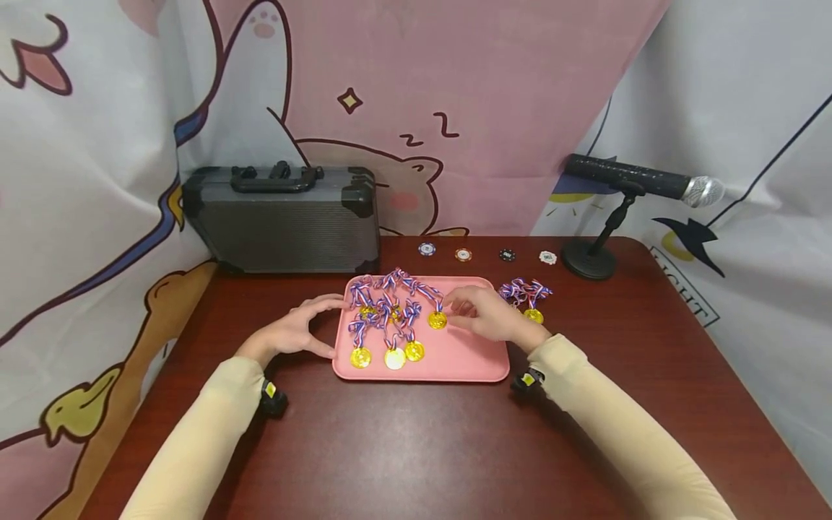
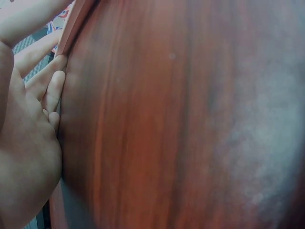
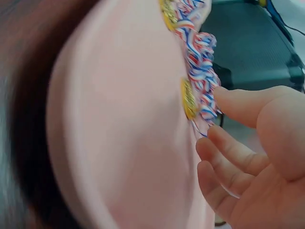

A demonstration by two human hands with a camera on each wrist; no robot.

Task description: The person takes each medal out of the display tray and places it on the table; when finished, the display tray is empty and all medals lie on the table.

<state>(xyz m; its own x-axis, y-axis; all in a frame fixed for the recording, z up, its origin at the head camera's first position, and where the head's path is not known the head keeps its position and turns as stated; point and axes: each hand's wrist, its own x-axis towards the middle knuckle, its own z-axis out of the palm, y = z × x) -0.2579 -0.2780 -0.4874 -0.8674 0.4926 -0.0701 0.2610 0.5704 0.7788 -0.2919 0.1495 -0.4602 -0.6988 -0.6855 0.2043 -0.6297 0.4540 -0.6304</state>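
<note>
Several gold medals (image 1: 395, 359) with red, white and blue ribbons lie on a pink tray (image 1: 455, 365), mostly over its left half. My left hand (image 1: 292, 332) is at the tray's left edge, thumb and fingers spread apart and touching the rim. Over the tray's right half, my right hand (image 1: 481, 312) is beside a gold medal (image 1: 438, 320) and its bunched ribbon (image 3: 205, 76). In the right wrist view its thumb touches or nearly touches that ribbon, and a gap shows between thumb and fingertips. The left wrist view shows little of the tray.
Right of the tray lies another medal (image 1: 534, 316) with bunched ribbons (image 1: 520, 290). Several poker chips (image 1: 464, 255) are in a row behind. A grey hard case (image 1: 286, 224) stands at the back left, a microphone (image 1: 637, 180) on its stand at the back right of the brown table (image 1: 416, 448).
</note>
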